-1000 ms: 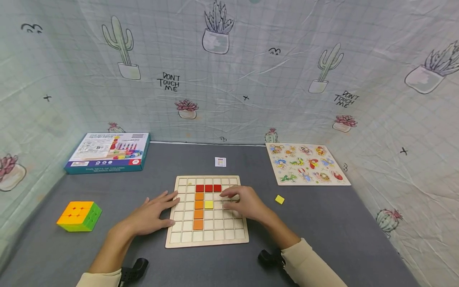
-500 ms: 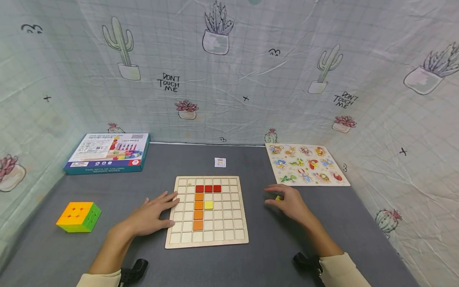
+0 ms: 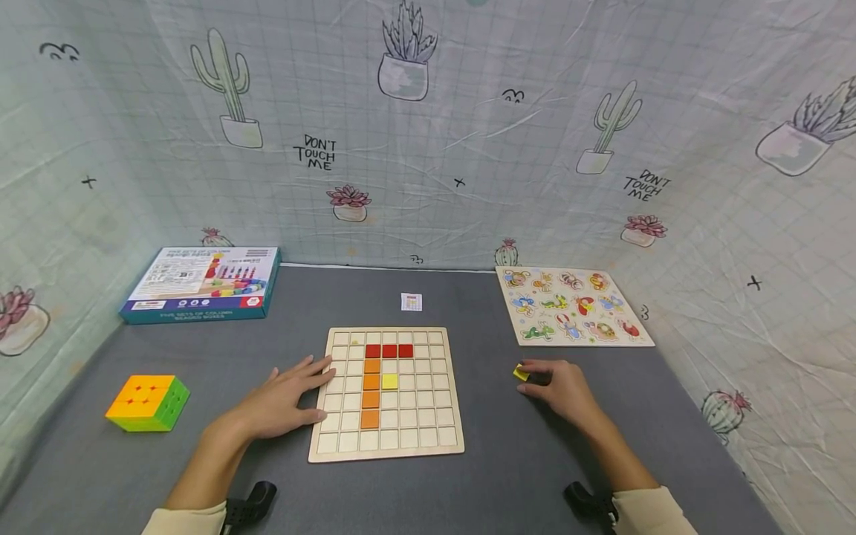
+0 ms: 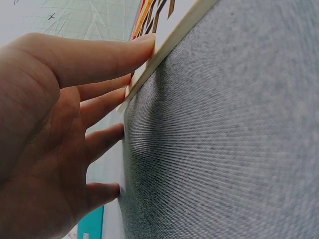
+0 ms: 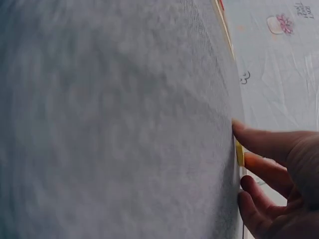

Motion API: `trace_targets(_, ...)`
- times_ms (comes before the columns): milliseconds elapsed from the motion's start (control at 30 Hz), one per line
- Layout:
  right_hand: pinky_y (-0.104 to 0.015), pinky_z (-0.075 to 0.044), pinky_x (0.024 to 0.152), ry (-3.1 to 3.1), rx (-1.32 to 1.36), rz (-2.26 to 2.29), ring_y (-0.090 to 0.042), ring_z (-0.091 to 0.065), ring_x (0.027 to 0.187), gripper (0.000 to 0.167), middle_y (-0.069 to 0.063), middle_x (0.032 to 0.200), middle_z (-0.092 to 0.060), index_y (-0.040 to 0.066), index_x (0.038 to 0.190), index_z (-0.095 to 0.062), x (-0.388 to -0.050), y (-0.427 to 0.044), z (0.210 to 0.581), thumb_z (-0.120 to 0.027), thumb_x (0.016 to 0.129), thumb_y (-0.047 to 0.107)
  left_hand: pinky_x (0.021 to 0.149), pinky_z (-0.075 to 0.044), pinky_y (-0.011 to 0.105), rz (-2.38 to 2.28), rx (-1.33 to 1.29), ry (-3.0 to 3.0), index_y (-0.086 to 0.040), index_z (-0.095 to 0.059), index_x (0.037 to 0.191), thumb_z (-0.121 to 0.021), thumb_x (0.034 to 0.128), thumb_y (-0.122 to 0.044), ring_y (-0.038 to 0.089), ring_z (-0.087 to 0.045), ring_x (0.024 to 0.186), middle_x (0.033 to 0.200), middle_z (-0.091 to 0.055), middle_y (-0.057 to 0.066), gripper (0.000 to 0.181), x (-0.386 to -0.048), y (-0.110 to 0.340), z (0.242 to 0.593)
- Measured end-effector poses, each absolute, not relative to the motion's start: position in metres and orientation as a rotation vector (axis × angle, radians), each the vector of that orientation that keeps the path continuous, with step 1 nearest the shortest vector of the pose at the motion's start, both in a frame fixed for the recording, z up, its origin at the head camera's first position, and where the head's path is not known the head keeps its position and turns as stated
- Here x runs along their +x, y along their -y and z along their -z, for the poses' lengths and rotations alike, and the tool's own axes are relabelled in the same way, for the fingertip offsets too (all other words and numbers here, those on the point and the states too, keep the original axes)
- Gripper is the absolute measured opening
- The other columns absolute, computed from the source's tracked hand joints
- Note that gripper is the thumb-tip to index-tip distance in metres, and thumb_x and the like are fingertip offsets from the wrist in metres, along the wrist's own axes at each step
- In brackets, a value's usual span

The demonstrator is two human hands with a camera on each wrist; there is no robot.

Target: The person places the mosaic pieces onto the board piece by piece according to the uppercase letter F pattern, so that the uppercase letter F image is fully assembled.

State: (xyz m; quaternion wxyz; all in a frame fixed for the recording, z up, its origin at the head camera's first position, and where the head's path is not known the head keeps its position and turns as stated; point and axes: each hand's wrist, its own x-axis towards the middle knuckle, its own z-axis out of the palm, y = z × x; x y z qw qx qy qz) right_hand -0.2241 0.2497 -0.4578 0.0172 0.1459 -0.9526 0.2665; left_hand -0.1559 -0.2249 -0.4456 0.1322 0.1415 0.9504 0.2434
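A wooden grid board [image 3: 428, 442] lies on the grey table, with red tiles [image 3: 389, 351] in a row, orange tiles [image 3: 371, 400] in a column below, and one yellow tile [image 3: 389, 381] beside that column. My left hand [image 3: 284, 397] rests at the board's left side, fingers spread; in the left wrist view its thumb [image 4: 109, 57] touches the rim. Right of the board, my right hand [image 3: 562, 388] has thumb and fingertips at a loose yellow tile [image 3: 519, 374], pinching it close to the table. Much of this tile [image 5: 240, 154] is hidden by the fingers.
A Rubik's cube [image 3: 148, 403] stands at the left, with a flat boxed game [image 3: 200, 286] behind it. A small printed card [image 3: 411, 302] lies beyond the board. An insect picture board [image 3: 571, 306] lies at the back right. A patterned cloth [image 3: 428, 163] hangs behind.
My right hand has moved right, from over the board to the loose yellow tile, and its thumb and fingers have closed in on it. The left hand has stayed in place.
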Motion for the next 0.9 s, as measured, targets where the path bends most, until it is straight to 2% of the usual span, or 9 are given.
trace_targets(133,-0.039,-0.059,0.081,2.938,0.417,-0.776,-0.026,-0.077,0.1,0.024,-0.006,0.111,-0.08,0.012,0.105,-0.083,-0.226,-0.247,0.461,-0.086,0.081,0.018,0.112,-0.014,0.085,-0.707,0.405,-2.756,-0.01,-0.049,0.152,-0.075,0.09,-0.036,0.048,-0.025,0.155,0.167,-0.035,0.013,0.072,-0.156,0.225,0.445)
trace_targets(233,-0.04,-0.06,0.081,2.924,0.411,-0.764,-0.026,-0.077,0.1,0.021,-0.006,0.108,-0.081,0.013,0.103,-0.083,-0.227,-0.245,0.462,-0.085,0.082,0.017,0.112,-0.014,0.085,-0.714,0.405,-2.755,-0.01,-0.049,0.152,-0.075,0.0899,-0.035,0.048,-0.025,0.155,0.167,-0.035,0.014,0.072,-0.156,0.225,0.445)
trace_targets(500,-0.047,-0.059,0.089,2.905,0.492,-0.766,-0.026,-0.076,0.105,0.02,-0.007,0.112,-0.08,0.01,0.105,-0.082,-0.225,-0.243,0.461,-0.081,0.084,0.01,0.112,-0.013,0.084,-0.706,0.399,-2.746,-0.01,-0.049,0.152,-0.075,0.0899,-0.036,0.047,-0.024,0.156,0.167,-0.035,0.013,0.072,-0.155,0.224,0.444)
trace_targets(733,-0.03,-0.061,0.081,2.834,0.608,-0.867,-0.025,-0.075,0.101,0.021,-0.008,0.116,-0.078,0.009,0.107,-0.081,-0.225,-0.234,0.45,-0.078,0.087,0.005,0.112,-0.014,0.084,-0.709,0.398,-2.747,-0.01,-0.049,0.152,-0.076,0.0897,-0.036,0.047,-0.024,0.156,0.167,-0.035,0.013,0.073,-0.155,0.223,0.444)
trace_targets(900,-0.033,-0.063,0.082,2.8,0.614,-0.952,-0.028,-0.075,0.104,0.02,-0.011,0.117,-0.077,0.006,0.106,-0.081,-0.225,-0.218,0.445,-0.079,0.086,0.005,0.112,-0.013,0.085,-0.709,0.404,-2.747,-0.01,-0.049,0.152,-0.076,0.0893,-0.037,0.048,-0.024,0.155,0.167,-0.034,0.014,0.074,-0.156,0.224,0.444)
